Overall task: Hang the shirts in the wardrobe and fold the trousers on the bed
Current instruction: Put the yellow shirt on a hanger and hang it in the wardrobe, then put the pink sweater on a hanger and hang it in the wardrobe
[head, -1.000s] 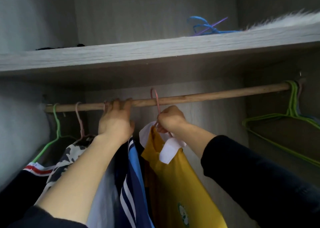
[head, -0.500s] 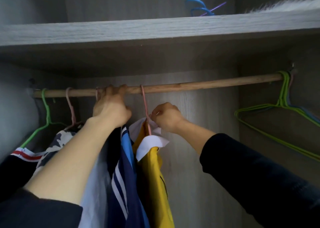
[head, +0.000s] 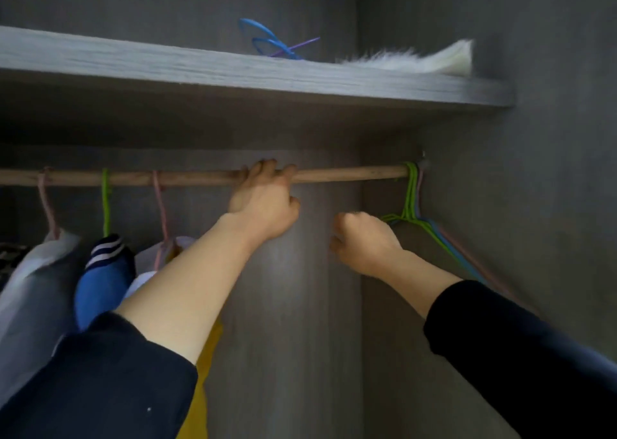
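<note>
Three hung shirts (head: 103, 281), two hands (head: 263, 208)

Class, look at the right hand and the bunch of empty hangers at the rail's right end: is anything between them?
Nothing visible. The right hand is at the empty hangers; whether it touches them is unclear.

Single head view, worn, looking forward and slightly up into wardrobe interior. Close in: rail (head: 350, 173) at about arm's reach, crossing frame mid-height; shelf (head: 233, 71) underside seen from below, slanting down to right. Wide-angle, edges bowed. Both forearms enter from bottom corners, left hand (head: 263, 204) and right hand (head: 364, 241) near centre. Right wall (head: 551, 204) fills right edge. No second view to share.
</note>
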### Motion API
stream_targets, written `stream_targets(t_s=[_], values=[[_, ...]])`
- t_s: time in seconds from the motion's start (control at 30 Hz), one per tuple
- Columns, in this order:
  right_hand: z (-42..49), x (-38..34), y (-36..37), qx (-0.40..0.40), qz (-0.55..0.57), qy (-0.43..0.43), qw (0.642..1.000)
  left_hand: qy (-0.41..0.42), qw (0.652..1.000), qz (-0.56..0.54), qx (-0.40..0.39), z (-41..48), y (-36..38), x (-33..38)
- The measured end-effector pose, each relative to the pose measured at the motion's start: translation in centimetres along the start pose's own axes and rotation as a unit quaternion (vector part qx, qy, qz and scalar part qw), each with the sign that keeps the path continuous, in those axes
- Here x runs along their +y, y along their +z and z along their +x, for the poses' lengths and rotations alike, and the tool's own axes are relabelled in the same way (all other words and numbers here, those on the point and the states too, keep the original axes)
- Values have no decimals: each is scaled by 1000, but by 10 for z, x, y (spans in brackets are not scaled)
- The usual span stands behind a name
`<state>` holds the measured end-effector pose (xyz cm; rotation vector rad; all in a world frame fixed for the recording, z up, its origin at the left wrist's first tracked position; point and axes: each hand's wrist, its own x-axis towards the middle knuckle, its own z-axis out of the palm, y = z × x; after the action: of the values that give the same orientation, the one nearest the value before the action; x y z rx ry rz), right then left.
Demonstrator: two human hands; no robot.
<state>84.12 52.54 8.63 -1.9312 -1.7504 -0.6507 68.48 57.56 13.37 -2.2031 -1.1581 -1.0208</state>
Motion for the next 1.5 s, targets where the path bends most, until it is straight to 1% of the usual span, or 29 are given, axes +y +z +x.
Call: stream_targets(t_s=[0.13,0.17,0.27,0.33,0.43,0.57,0.73,0.87,1.0,1.1,1.23,1.37,1.5], values=[[-12,48,-11,20,-94,22,995,-3,999,-7,-33,17,23,25],[-13,57,-14,26,-115,28,993,-4,1000,-12,-26,20,28,26],[-14,79,-22,29,-184,34,982,3,999,-32,42,26,42,23],[-11,89,-22,26,-240,32,970,0,996,-46,72,27,48,21],[-8,99,-21,19,-274,34,961,-3,995,-45,87,28,53,21],[-5,100,-21,20,-286,7,958,-11,995,-44,88,30,55,20],[0,93,-28,-2,-222,26,975,-8,994,-50,100,31,58,19],[5,87,-29,18,-169,29,985,-3,993,-60,103,31,58,20],[10,78,-25,56,-53,38,996,-4,994,-58,97,31,58,18],[11,66,-22,59,39,47,996,-6,993,-67,98,30,56,19],[13,48,-15,48,138,60,987,3,993,-68,95,31,56,18],[2,39,-6,32,162,76,983,4,994,-78,83,30,54,17],[-18,38,-7,59,139,75,986,8,991,-112,76,19,58,19]])
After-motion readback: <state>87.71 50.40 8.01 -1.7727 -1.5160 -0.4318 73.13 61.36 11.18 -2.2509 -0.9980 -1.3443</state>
